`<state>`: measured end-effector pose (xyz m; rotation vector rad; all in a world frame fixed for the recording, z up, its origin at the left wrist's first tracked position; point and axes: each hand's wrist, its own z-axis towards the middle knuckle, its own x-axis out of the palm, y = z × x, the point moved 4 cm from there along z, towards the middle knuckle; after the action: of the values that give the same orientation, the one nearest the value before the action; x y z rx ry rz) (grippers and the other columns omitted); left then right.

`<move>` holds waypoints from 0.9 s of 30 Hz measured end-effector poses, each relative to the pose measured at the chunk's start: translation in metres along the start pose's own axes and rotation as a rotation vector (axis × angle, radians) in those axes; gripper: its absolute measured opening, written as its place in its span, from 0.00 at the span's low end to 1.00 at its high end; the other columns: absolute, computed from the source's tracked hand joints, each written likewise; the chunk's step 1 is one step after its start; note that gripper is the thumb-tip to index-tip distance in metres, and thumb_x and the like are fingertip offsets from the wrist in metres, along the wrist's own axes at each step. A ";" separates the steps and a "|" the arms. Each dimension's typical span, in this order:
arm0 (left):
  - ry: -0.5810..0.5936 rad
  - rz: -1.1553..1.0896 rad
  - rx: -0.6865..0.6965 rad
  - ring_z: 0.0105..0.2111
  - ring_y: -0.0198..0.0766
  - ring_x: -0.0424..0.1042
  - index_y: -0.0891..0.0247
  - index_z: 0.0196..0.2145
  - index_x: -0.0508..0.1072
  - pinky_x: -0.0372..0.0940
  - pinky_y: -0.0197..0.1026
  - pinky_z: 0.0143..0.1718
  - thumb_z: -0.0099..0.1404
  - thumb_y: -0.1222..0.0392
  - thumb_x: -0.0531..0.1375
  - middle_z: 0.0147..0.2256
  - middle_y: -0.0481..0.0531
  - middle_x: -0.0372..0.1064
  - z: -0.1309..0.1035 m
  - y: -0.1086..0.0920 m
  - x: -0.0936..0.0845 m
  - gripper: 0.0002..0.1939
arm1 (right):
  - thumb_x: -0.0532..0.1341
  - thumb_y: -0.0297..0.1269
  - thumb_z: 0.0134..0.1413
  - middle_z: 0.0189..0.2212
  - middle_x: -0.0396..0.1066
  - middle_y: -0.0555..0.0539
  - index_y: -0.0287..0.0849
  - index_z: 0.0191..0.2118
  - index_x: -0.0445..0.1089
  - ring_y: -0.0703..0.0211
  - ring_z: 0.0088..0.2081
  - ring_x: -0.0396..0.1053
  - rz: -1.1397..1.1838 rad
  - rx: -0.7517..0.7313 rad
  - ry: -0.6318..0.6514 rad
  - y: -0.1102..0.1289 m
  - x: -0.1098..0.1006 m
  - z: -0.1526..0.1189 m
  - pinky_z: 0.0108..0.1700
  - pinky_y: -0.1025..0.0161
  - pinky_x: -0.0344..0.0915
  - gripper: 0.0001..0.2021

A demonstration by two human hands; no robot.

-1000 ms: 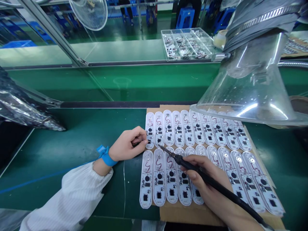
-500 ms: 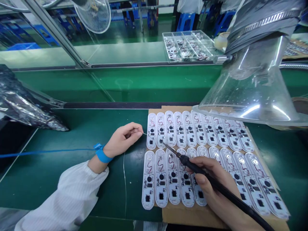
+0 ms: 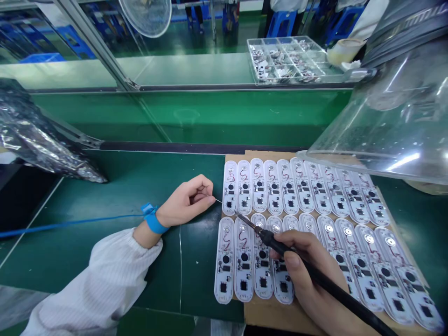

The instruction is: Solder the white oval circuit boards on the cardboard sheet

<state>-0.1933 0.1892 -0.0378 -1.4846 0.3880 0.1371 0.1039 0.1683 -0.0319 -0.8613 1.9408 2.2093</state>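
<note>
Two rows of white oval circuit boards [image 3: 259, 186], each with black chips and thin red wires, lie on a sheet of cardboard [image 3: 273, 313]. My left hand [image 3: 191, 198], with a blue wrist strap [image 3: 154, 220], pinches a thin solder wire [image 3: 219, 200]; its tip points at the leftmost board of the far row. The wire's tail hangs below the hand across the table. My right hand [image 3: 308, 266] grips a black soldering iron [image 3: 269, 238] like a pen. The iron's tip is by the lower ends of the first far-row boards; whether it touches one I cannot tell.
A clear funnel-shaped fume hood [image 3: 388, 135] hangs over the right back corner of the boards. A compartment box of small parts [image 3: 287, 60] stands on the ledge behind. At left are a shiny dark bag [image 3: 45, 140] and the strap's blue cord [image 3: 70, 224].
The view has shifted, so the boards and hood appear farther right. The soldering iron's tip has moved left and down relative to the boards. Both hands keep their holds.
</note>
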 end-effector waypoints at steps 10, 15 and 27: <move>0.008 0.048 -0.008 0.22 0.28 0.51 0.61 0.37 0.64 0.51 0.34 0.23 0.72 0.61 0.59 0.26 0.41 0.51 0.000 0.000 0.003 0.06 | 0.59 0.49 0.70 0.32 0.80 0.50 0.49 0.47 0.71 0.58 0.32 0.80 -0.083 0.001 0.015 0.006 0.001 0.004 0.34 0.65 0.74 0.11; 0.020 0.069 -0.010 0.22 0.28 0.51 0.61 0.37 0.65 0.51 0.34 0.24 0.72 0.61 0.59 0.26 0.40 0.51 0.000 0.001 0.003 0.06 | 0.59 0.48 0.70 0.32 0.80 0.50 0.50 0.47 0.71 0.59 0.32 0.81 -0.094 -0.030 0.026 0.005 0.000 0.005 0.34 0.66 0.75 0.10; 0.036 0.124 0.031 0.23 0.28 0.50 0.62 0.36 0.65 0.51 0.35 0.24 0.71 0.62 0.59 0.25 0.40 0.51 0.001 -0.001 0.001 0.05 | 0.61 0.49 0.69 0.36 0.81 0.50 0.51 0.49 0.71 0.58 0.34 0.82 -0.074 -0.052 0.084 0.004 0.002 0.007 0.33 0.66 0.75 0.11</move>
<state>-0.1917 0.1902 -0.0370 -1.4337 0.5093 0.2025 0.0979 0.1734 -0.0292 -1.0322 1.8612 2.2244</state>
